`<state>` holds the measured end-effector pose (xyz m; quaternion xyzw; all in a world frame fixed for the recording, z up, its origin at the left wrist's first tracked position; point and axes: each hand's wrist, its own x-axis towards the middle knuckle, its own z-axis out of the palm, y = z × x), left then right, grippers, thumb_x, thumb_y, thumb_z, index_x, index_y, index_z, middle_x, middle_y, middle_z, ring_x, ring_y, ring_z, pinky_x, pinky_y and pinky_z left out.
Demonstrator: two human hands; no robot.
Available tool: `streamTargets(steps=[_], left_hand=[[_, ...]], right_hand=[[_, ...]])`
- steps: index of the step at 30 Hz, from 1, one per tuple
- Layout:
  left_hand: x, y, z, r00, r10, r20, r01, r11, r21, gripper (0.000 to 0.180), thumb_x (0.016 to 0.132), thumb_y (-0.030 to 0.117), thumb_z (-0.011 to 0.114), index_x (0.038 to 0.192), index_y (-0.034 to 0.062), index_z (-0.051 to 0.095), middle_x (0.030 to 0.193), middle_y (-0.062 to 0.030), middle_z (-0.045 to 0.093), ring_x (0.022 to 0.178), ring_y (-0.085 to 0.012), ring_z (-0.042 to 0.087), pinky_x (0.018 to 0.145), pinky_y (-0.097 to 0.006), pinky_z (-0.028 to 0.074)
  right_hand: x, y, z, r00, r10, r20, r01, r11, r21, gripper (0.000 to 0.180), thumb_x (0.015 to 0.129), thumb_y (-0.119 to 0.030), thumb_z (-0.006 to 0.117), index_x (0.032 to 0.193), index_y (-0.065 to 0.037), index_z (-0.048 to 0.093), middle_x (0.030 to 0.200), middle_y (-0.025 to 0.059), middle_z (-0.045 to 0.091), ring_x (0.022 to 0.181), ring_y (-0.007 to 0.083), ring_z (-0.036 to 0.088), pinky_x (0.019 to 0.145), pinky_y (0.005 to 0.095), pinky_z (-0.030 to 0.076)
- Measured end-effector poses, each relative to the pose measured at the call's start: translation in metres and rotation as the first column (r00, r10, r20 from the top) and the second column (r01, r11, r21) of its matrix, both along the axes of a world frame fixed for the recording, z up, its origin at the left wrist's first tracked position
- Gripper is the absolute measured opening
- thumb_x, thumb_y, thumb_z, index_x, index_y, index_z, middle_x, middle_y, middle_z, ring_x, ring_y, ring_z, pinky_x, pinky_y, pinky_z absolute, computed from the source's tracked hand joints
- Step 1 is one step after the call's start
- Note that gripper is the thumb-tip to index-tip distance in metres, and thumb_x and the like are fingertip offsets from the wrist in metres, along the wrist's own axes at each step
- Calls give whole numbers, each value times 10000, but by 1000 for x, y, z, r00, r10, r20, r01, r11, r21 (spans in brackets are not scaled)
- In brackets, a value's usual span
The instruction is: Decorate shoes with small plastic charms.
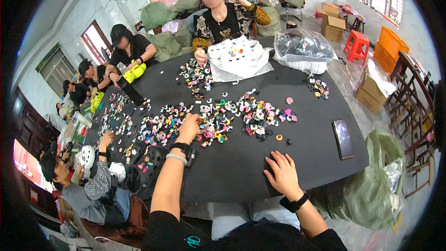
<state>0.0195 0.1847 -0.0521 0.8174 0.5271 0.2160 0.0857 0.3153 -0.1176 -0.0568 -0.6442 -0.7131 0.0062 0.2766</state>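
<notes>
Many small colourful shoe charms (260, 111) lie scattered in a loose heap across the black table (306, 158). Over the near middle of that heap is my left hand (188, 129), its fingers curled together among the charms; whatever they hold is too small to make out. Flat on the bare tabletop, to the right of the heap, rests my right hand (282, 175) with fingers spread and nothing in it. Left of my left forearm sit black clogs (149, 160), with several bright charms on or beside them.
A phone (343, 139) lies near the right edge. White clogs (237, 56) on plastic stand across from me by a seated person, beside a bagged dark bundle (304, 49). A black tumbler (129, 90) stands on the left. Co-workers sit along the left side; a green sack (367, 195) is at right.
</notes>
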Motion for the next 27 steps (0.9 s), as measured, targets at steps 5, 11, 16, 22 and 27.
streamTargets(steps=[5,11,16,22,27], left_hand=[[-50,9,2,991,-48,124,42,998,53,168,795,65,634,949,27,688,997,-167,628,965,-335,592,872,-413,468],[-13,-16,19,960,-266,92,265,964,22,348,798,122,671,1139,58,641,1367,-201,460,1230,-354,484,1014,-404,416],[28,-33,23,904,-423,-60,421,906,-50,419,770,246,664,1173,133,641,1321,-138,535,1232,-317,487,1031,-443,374],[44,-43,32,901,-292,-321,218,945,-245,552,793,351,582,1329,239,514,1461,-93,385,1365,-294,319,1067,-647,191],[17,-15,18,946,-96,-310,20,971,-239,485,867,439,478,1314,254,522,1438,-49,415,1369,-288,309,1012,-698,252]], right_hand=[[-3,3,-1,1000,6,-3,-6,1000,-13,410,843,-283,643,1198,-87,582,1301,138,520,1277,283,436,1086,473,288],[-2,0,3,1000,0,21,1,1000,-17,411,844,-283,641,1201,-86,581,1302,139,520,1275,286,440,1086,472,288],[-5,0,3,1000,10,5,-10,1000,-10,413,831,-264,654,1195,-82,582,1292,133,529,1273,294,443,1076,473,302],[-3,-3,3,1000,4,22,-4,1000,-11,413,836,-285,649,1196,-93,585,1291,120,532,1267,287,447,1079,469,300],[-2,-2,1,1000,-1,22,0,1000,13,406,835,-290,647,1189,-99,593,1292,112,534,1264,280,451,1075,466,305]])
